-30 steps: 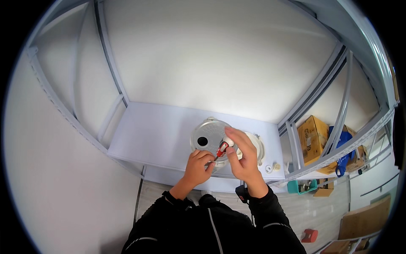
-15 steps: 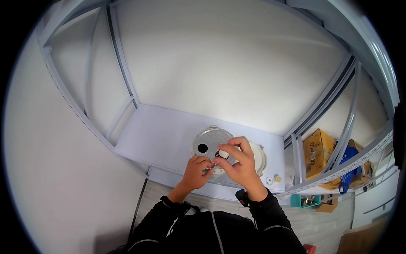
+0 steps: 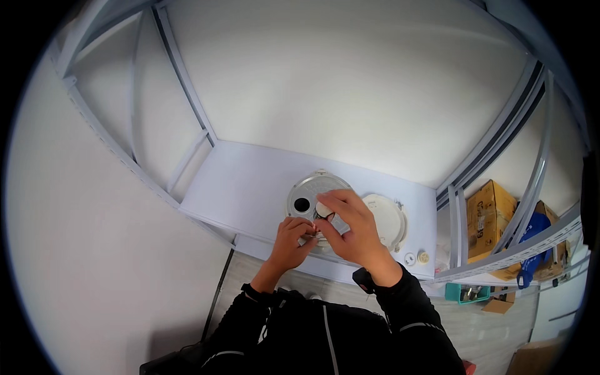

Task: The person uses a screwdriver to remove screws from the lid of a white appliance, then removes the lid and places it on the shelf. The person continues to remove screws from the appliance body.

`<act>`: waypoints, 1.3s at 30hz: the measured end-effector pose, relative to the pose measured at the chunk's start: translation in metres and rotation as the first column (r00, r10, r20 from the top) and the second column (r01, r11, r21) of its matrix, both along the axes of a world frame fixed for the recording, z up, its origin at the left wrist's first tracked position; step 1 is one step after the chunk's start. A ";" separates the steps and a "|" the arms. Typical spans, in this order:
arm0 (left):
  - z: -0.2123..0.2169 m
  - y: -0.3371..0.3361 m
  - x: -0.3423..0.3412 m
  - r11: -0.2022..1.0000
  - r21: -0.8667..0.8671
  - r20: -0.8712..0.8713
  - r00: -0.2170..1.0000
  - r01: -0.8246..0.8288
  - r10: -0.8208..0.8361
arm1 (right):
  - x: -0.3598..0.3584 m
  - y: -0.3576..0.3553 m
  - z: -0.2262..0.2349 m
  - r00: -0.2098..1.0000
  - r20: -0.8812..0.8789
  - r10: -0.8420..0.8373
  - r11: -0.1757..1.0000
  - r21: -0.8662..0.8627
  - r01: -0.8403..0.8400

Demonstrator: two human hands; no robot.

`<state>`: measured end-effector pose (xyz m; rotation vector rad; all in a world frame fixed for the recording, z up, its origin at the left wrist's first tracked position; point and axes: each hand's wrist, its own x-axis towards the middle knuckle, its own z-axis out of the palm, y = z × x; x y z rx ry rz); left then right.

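On the white shelf [image 3: 244, 181] lies a round silver metal lid-like disc [image 3: 320, 182] with a black circle [image 3: 302, 205] on its left part. Above its near right part, my right hand [image 3: 360, 237] pinches a small white round cap-like piece [image 3: 324, 210] with something dark under it. My left hand [image 3: 289, 245] is closed beside it, its fingertips pinched at the disc's near edge close to the right thumb. Whatever the left fingers hold is too small to name; a thin reddish bit shows between the two hands.
Right of the disc sits a white round lid-like part [image 3: 384, 219]. Two small round pieces, one white [image 3: 410, 258] and one cream [image 3: 423, 257], lie near the front right corner. Metal frame posts [image 3: 461, 225] rise at the right, with cardboard boxes [image 3: 490, 219] and a teal basket [image 3: 459, 292] beyond.
My right hand has turned a little and tilted the white piece over the disc. My left hand stays pinched at nearly the same spot. The whole view has shifted slightly.
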<state>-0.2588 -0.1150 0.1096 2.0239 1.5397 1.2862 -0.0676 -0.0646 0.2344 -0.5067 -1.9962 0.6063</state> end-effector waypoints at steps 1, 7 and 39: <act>0.001 0.000 0.000 1.000 -0.028 0.002 1.000 0.006 -0.006 | 0.001 -0.002 0.006 1.000 -0.007 -0.002 1.000 0.023 0.002; -0.001 0.000 -0.001 1.000 0.026 0.013 1.000 0.005 -0.006 | 0.005 0.007 0.001 1.000 0.019 -0.003 0.985 0.172 -0.001; -0.009 -0.002 0.005 0.998 0.040 0.098 0.994 -0.057 0.053 | -0.010 -0.005 0.006 0.995 -0.075 -0.063 0.991 0.110 0.071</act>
